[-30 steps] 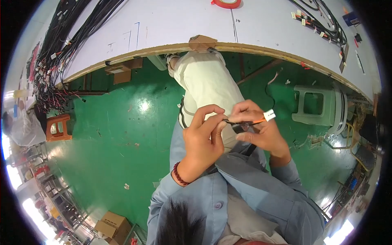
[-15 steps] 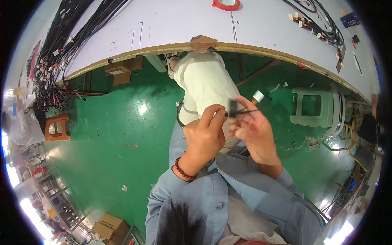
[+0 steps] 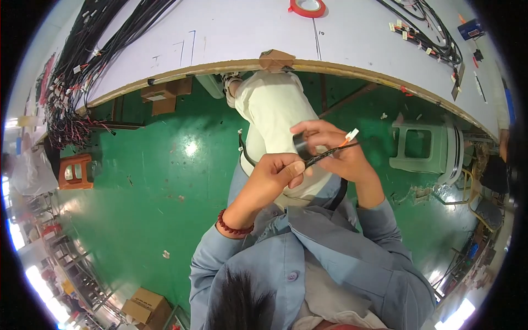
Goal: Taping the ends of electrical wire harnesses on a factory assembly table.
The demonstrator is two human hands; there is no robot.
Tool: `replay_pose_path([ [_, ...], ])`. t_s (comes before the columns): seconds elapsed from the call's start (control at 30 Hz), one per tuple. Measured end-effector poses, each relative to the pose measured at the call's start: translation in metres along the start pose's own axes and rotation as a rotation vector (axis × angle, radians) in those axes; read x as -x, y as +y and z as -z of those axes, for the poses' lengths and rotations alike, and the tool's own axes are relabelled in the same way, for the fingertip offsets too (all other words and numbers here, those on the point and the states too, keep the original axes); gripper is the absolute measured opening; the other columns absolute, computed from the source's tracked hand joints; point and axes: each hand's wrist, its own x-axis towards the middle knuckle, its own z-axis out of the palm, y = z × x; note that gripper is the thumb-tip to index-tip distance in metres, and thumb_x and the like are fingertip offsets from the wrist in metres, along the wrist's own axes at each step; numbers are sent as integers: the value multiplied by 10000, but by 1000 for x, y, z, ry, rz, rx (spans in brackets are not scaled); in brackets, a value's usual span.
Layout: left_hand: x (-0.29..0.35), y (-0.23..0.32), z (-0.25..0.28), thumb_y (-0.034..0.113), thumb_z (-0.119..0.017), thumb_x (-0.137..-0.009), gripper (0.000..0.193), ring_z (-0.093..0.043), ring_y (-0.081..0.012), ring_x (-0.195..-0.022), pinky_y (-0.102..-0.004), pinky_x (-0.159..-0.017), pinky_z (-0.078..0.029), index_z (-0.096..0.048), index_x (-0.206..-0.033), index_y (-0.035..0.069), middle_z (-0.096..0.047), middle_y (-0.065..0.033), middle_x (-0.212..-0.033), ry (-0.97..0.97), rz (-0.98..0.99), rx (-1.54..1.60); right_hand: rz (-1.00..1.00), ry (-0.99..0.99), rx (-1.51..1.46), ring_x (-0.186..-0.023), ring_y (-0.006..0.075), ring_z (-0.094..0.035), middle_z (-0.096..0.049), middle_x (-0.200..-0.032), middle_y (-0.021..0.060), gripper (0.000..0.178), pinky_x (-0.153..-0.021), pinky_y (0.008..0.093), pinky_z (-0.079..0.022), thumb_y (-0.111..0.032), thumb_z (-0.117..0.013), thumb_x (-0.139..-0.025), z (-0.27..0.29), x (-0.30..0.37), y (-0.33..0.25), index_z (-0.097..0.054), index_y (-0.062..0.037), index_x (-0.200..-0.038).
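Above my lap, my left hand [image 3: 268,180] pinches a thin black wire harness [image 3: 324,157] between thumb and fingers. The harness runs up to the right, where orange and black wires come out and a white connector [image 3: 352,135] sits on the orange ones. My right hand [image 3: 345,158] has its fingers curled around a roll of black tape [image 3: 301,145], close beside the harness. Its fingers partly cover the roll. Whether a strip of tape joins roll and harness cannot be made out. A loose black cable end with small white parts [image 3: 240,141] hangs left of my leg.
The white worktable [image 3: 242,41] spans the far side, carrying red tape [image 3: 307,6], a large black cable bundle [image 3: 82,71] at left and more harnesses [image 3: 429,44] at right. A pale green stool [image 3: 421,148] stands right, an orange stool [image 3: 76,171] left. Cardboard boxes [image 3: 147,308] sit lower left.
My right hand has turned over and closed around the tape roll, which has shifted slightly left. The left hand has moved a little down, and more of the harness now shows between the hands.
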Motion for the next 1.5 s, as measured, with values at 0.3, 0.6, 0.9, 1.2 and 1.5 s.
replay_pose_path([
  [0.3,10,1,-10,122,-568,-895,160,-451,-72,-515,-219,-470,-343,-636,-873,-21,-524,-13,-591,380,-267,-516,-129,-84,522,-969,240,-539,-561,-1175,185,181,-855,318,-420,-117,-619,-836,-11,24,-5,-569,48,-889],
  [0.6,-1,-9,-14,-10,-617,-733,120,-534,-257,-467,-314,-419,-390,-638,-839,41,-571,-106,-619,552,-696,-1179,-494,129,102,-867,190,-569,-571,-1008,132,272,-790,286,-441,-220,-508,-933,-34,44,-39,-578,42,-926],
  [0.9,12,-11,-16,127,-585,-868,132,-402,-95,-445,-267,-435,-299,-624,-845,3,-439,-12,-521,371,-291,-694,-120,156,-454,-804,236,-580,-585,-995,195,373,-767,341,-490,-203,-474,-924,-17,36,-24,-418,43,-1199],
  [1.2,17,1,-4,257,-529,-933,295,-304,-36,-554,-212,-490,-227,-599,-830,-10,-387,61,-604,78,-71,-111,-210,203,-135,-1196,251,-428,-420,-1301,161,431,-985,393,-367,-40,-550,-823,-30,37,0,-449,39,-1234],
  [1.5,22,10,-12,185,-587,-897,204,-404,-43,-578,-194,-513,-313,-626,-850,-10,-542,30,-662,233,-145,-247,-89,61,86,-1107,274,-515,-504,-1227,204,167,-932,378,-409,-52,-564,-867,-27,35,7,-522,46,-995],
])
